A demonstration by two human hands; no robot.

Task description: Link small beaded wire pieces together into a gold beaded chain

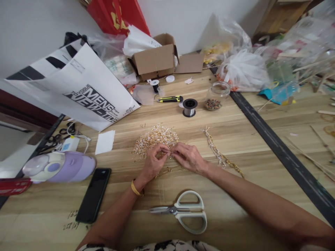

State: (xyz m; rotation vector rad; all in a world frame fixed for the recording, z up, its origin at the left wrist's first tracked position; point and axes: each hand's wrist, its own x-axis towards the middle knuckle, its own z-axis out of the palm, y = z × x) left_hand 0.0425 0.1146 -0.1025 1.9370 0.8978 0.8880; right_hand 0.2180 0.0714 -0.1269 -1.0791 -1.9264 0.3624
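Note:
My left hand (pixel 156 161) and my right hand (pixel 187 156) meet at the fingertips, each closed in a pinch. What they hold between them is too small to make out. Just behind them lies a loose heap of gold and clear beads (pixel 154 137). A thin gold chain (pixel 167 170) runs on the table below my fingers. Right of my right hand lies a beaded strand (pixel 216 151) of clear and gold pieces. White-handled scissors (pixel 180 211) rest nearer to me, blades pointing left.
Farther back are a wire spool (pixel 190 108), a yellow-black utility knife (pixel 170 99) and a glass jar (pixel 216 96) with beads. On the left stand a white paper bag (pixel 89 90), a purple bottle (pixel 62 166) and a phone (pixel 93 195). Plastic bags (pixel 243 69) crowd the back right.

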